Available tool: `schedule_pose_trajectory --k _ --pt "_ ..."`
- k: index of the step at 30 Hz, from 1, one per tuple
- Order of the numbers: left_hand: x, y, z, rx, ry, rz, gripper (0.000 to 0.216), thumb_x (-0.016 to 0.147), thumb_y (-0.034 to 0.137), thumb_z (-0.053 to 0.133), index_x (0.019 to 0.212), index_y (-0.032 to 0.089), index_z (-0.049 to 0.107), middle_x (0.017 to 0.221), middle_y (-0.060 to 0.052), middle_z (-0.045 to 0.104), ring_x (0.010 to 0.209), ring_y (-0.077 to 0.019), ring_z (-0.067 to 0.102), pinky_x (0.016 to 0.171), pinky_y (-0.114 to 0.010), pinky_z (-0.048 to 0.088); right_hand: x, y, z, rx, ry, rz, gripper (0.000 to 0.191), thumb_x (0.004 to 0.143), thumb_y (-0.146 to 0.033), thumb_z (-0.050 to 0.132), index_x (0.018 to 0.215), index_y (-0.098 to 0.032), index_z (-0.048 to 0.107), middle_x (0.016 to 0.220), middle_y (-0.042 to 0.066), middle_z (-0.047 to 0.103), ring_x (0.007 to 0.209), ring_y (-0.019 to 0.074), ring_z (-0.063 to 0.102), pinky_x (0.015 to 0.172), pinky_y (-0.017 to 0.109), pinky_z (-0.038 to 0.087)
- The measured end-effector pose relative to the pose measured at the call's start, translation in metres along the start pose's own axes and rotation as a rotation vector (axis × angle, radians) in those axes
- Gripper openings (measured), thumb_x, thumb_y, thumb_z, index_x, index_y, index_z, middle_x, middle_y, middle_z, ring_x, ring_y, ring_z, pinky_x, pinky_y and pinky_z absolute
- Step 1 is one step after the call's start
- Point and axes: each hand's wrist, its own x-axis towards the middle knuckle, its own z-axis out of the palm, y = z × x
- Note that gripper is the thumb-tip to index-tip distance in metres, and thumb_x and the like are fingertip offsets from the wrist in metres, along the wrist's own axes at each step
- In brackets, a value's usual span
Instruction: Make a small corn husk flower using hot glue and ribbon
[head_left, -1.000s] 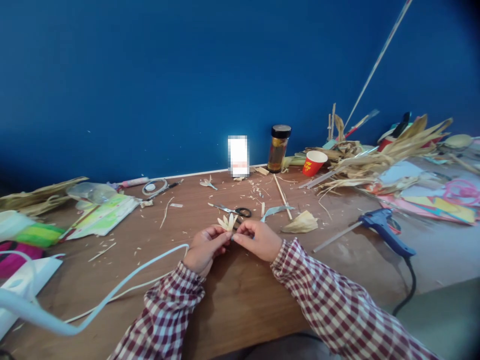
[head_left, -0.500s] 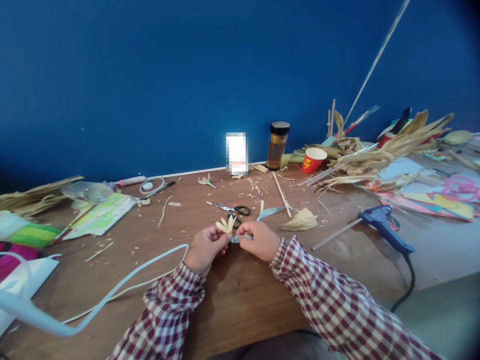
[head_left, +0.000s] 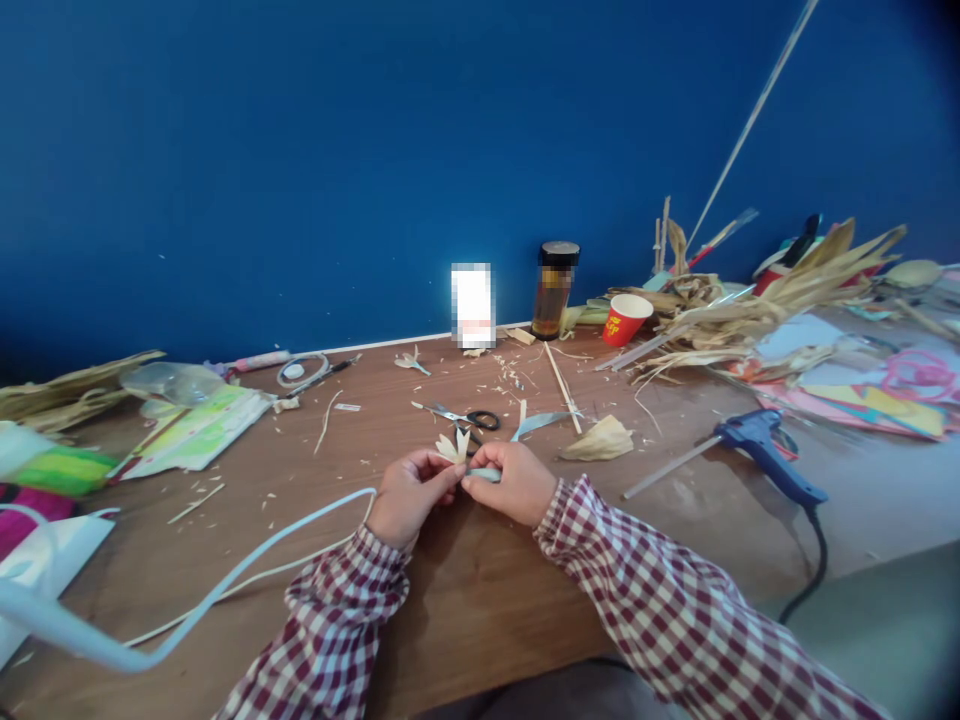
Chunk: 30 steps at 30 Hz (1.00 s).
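Note:
Low over the table, my left hand (head_left: 414, 492) pinches the base of a small cream flower (head_left: 454, 446) that looks made of dried corn husk, its petals pointing up. Close against it, my right hand (head_left: 514, 480) is closed on a pale blue-green strip (head_left: 484, 475), its end at the flower's base. The fingertips hide where strip and flower meet. Just beyond my hands lie black-handled scissors (head_left: 480, 420). Another pale blue strip (head_left: 541, 425) rests on the table past my right hand, with a piece of corn husk (head_left: 602, 440) to its right.
A blue glue gun (head_left: 772, 450) with its black cord lies on the right. Behind stand a dark-lidded bottle (head_left: 553, 292) and a red paper cup (head_left: 627, 320). Corn husks (head_left: 795, 295) pile up at the right. A white cable (head_left: 255, 560) loops across the left. A second husk flower (head_left: 411, 360) lies further back.
My right hand has shifted slightly left, its fingertips closer to the flower's base, and the strip's angle has changed. My left hand holds the flower almost in place.

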Motion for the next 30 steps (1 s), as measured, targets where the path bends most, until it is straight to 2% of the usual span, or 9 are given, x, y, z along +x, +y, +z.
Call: schedule_pose_trajectory --k 7,14,22,30 --pt "0.000 -0.002 0.001 -0.048 0.023 -0.010 0.027 0.050 0.032 0.077 0.061 0.013 0.061 0.053 0.002 0.059 0.047 -0.0068 0.051 0.045 -0.017 0.042 0.002 0.004 0.006 -0.046 0.070 0.006 0.018 0.068 -0.033 0.057 0.067 -0.016 0.060 0.051 -0.002 0.052 0.047 0.0084 0.043 0.045 0.020 0.031" --pt "0.000 0.000 0.002 -0.090 0.046 -0.048 0.029 0.048 0.031 0.079 0.061 0.013 0.060 0.050 0.004 0.057 0.044 -0.0049 0.048 0.043 -0.015 0.041 0.002 0.003 0.006 -0.035 0.085 0.015 0.013 0.067 -0.029 0.056 0.066 -0.016 0.059 0.050 -0.003 0.051 0.045 0.0078 0.041 0.044 0.020 0.030" --pt "0.000 0.000 0.006 -0.098 0.127 -0.031 0.031 0.049 0.033 0.078 0.061 0.013 0.059 0.049 0.004 0.056 0.044 -0.0055 0.049 0.045 -0.017 0.042 0.000 0.004 0.008 -0.038 0.076 -0.035 0.011 0.068 -0.027 0.056 0.069 -0.016 0.058 0.052 -0.003 0.052 0.046 0.0075 0.042 0.045 0.019 0.031" --pt "0.002 -0.007 0.005 -0.101 0.108 0.019 0.028 0.052 0.032 0.077 0.062 0.012 0.059 0.048 0.004 0.057 0.044 -0.0056 0.049 0.044 -0.016 0.040 0.001 0.005 0.011 -0.060 0.150 -0.015 0.015 0.068 -0.031 0.057 0.065 -0.017 0.057 0.050 -0.003 0.050 0.046 0.0077 0.041 0.044 0.019 0.030"
